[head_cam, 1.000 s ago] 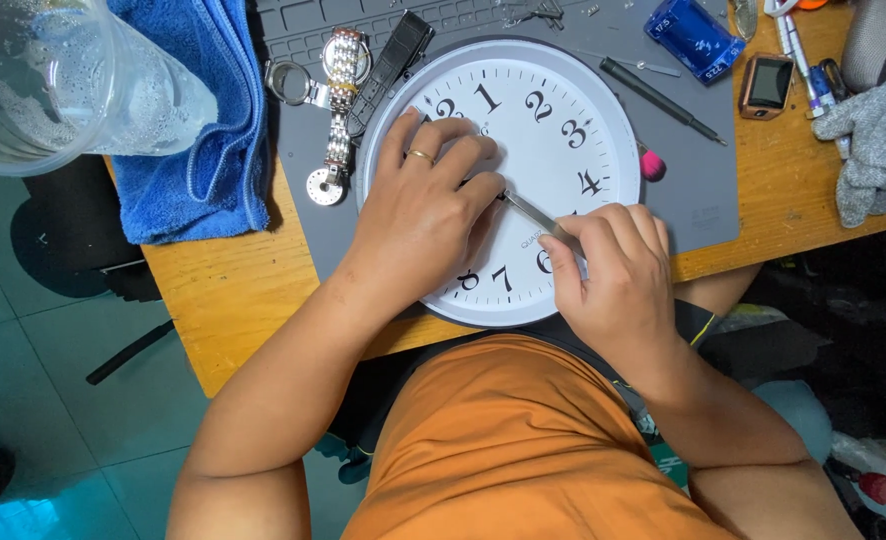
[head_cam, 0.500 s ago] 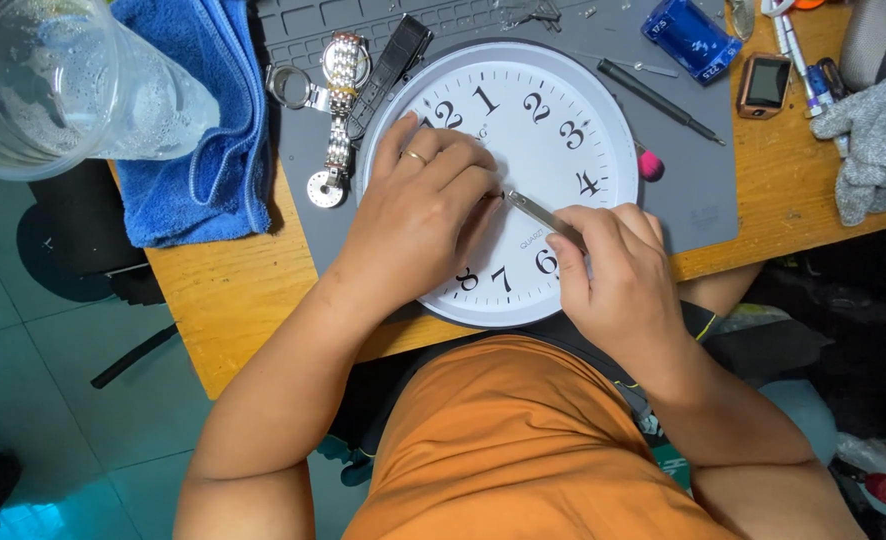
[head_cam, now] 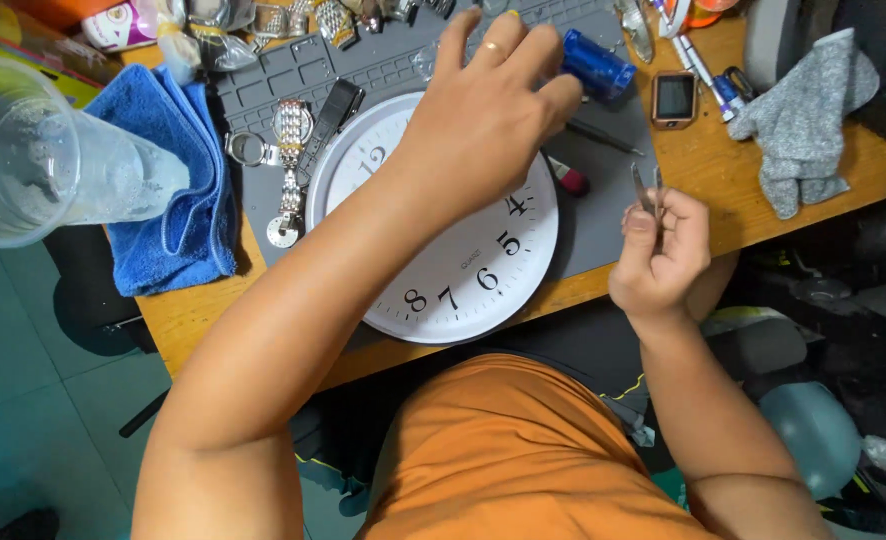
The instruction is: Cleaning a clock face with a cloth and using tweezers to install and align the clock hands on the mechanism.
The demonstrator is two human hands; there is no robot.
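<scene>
A wooden surface (head_cam: 213, 320) over teal floor carries a grey mat (head_cam: 603, 215). The white wall clock (head_cam: 463, 270) overhangs its near edge. Left hand (head_cam: 488, 110) reaches across, fingers loosely curled, empty; right hand (head_cam: 658, 255) pinches tweezers (head_cam: 647, 188) beside the clock.

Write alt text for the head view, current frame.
Seen from above, a person's left hand reaches across a white wall clock on a grey work mat, while the right hand holds metal tweezers upright. A blue towel, wristwatches and a plastic cup lie left.
</scene>
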